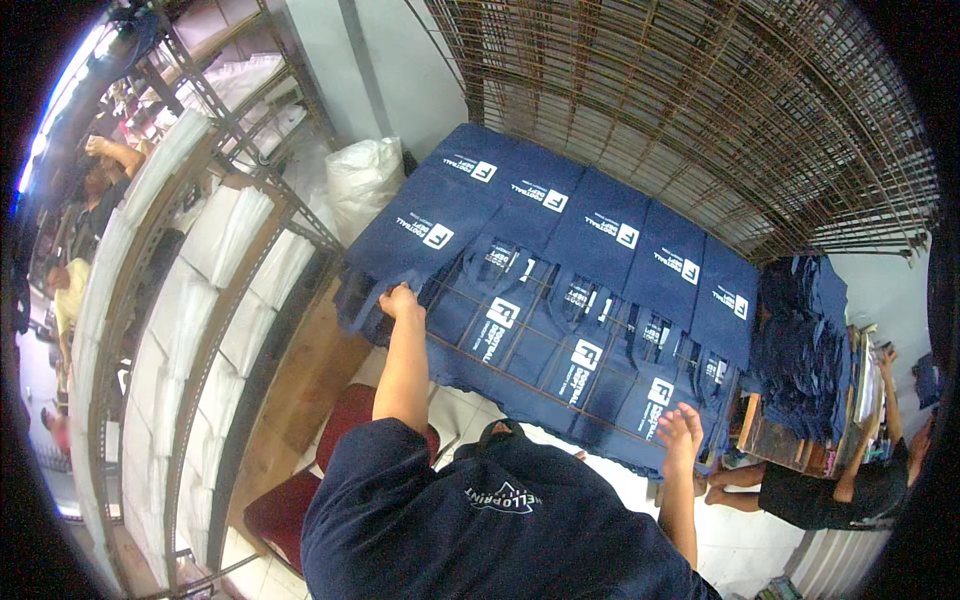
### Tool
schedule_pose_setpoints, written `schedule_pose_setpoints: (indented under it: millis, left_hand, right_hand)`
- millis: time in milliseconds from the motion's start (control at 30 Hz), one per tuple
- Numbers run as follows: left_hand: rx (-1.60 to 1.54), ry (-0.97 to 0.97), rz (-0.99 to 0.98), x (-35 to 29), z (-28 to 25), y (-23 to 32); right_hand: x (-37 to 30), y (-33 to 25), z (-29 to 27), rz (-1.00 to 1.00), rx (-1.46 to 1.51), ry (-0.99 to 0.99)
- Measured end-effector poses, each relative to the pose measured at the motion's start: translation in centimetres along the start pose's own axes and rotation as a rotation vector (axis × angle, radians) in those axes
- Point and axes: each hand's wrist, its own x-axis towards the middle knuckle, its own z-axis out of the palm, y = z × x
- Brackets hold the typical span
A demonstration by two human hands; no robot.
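Navy fabric bags with white prints [570, 215] lie in overlapping rows on a wire drying rack [535, 345] before me. My left hand [400, 300] is closed on the lower edge of the leftmost navy bag [425, 225], near its handle loop. At the right, my right hand [682, 435] hovers over the near edge of the bags, its fingers apart and nothing in it. Below the top row, handle loops and more printed bags show between the thin wires.
Raised wire racks [690, 110] lean beyond the bags. A white sack [365, 185] stands at the back left, near shelves of white stacks [190, 300]. Dark fabric is piled [800, 350] at the right, by another person [840, 490]. Dark red chairs [350, 420] stand at my left.
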Motion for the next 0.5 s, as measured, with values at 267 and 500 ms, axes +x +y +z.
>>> schedule_pose_setpoints:
  millis: [267, 500]
  left_hand:
    - [0.073, 0.065, 0.098, 1.4, -0.6, -3.0]
    - [0.249, 0.077, 0.074, -2.3, 0.6, -1.3]
  right_hand:
    - [0.2, 0.5, -0.1, 0.013, 0.046, 0.016]
    - [-0.2, 0.7, -0.1, 0.011, 0.04, 0.036]
